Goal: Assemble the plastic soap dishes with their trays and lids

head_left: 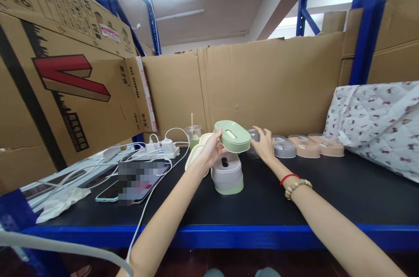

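Observation:
My left hand (212,149) grips a pale green oval lid (236,137) with a slot in its top, holding it tilted in the air. Below it stands a stack (227,176) of a grey slotted lid or box over a pale green base. My right hand (263,143) is curved around a clear plastic piece (254,136) just right of the green lid; its full shape is hard to make out. Cream oval pieces (194,159) lean behind my left wrist, partly covered by it.
Grey (283,147) and peach (304,147) oval boxes line the back right, beside a patterned quilted cloth (376,124). A drink cup (194,133) with a straw stands behind. At left lie a power strip (157,152), cables, a tablet (144,185) and a tissue (62,202). Cardboard (248,89) walls the back.

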`<state>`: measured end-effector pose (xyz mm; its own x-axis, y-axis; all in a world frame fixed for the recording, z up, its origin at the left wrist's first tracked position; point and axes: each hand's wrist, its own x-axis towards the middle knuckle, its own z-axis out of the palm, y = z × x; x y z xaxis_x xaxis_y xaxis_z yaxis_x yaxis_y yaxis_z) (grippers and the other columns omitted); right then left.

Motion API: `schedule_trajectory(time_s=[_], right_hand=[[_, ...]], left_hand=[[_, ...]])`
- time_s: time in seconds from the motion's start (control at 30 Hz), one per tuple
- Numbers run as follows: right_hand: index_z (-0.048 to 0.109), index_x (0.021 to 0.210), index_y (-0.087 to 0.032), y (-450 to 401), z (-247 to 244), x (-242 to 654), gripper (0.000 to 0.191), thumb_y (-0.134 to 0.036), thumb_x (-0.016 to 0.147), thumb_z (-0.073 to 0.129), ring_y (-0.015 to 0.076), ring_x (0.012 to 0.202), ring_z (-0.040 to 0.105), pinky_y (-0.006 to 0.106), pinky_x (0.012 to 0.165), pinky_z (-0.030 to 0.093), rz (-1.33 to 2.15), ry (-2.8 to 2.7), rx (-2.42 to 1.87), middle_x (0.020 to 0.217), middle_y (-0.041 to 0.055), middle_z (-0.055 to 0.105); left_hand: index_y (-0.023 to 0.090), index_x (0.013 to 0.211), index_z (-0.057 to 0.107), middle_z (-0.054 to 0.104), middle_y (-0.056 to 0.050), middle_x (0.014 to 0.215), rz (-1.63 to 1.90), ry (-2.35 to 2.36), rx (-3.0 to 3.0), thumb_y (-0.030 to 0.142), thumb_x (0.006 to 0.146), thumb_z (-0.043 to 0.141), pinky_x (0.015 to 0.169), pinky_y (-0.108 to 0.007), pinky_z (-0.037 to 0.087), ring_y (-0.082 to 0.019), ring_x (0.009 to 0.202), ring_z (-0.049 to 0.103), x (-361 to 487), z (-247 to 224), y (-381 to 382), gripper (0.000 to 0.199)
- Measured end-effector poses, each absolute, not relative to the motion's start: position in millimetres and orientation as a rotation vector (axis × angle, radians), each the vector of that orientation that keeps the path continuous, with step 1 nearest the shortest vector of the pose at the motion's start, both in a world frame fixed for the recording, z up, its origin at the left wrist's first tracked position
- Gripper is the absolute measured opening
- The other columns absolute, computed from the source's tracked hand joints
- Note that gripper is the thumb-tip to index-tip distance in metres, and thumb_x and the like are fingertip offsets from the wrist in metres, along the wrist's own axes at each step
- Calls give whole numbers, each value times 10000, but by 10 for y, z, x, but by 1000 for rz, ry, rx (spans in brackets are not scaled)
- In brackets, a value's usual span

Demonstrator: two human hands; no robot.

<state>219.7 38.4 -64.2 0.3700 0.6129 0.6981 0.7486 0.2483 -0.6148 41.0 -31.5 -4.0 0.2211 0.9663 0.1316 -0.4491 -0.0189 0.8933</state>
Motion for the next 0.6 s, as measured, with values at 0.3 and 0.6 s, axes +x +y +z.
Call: schedule_trajectory(time_s=[0.3,0.6], right_hand=[[677,932,-232,355,-603,2086,449,-577,649,626,279,1063,516,435,907,411,-89,-1217,-1186,1085,115,519],[678,824,-224,360,-642,2218,426,-546,546,710,288,974,546,460,872,424,-58,-1161,-1278,943,87,530]], left_hand=[[118,1025,600,717,-115,888,1376,716,987,298,857,539,701,-290,570,-187,811,689,443,-46,-332,255],[137,1099,545,688,-127,1039,1473,750,960,340,824,574,726,-313,564,-204,845,686,388,-46,-255,343]])
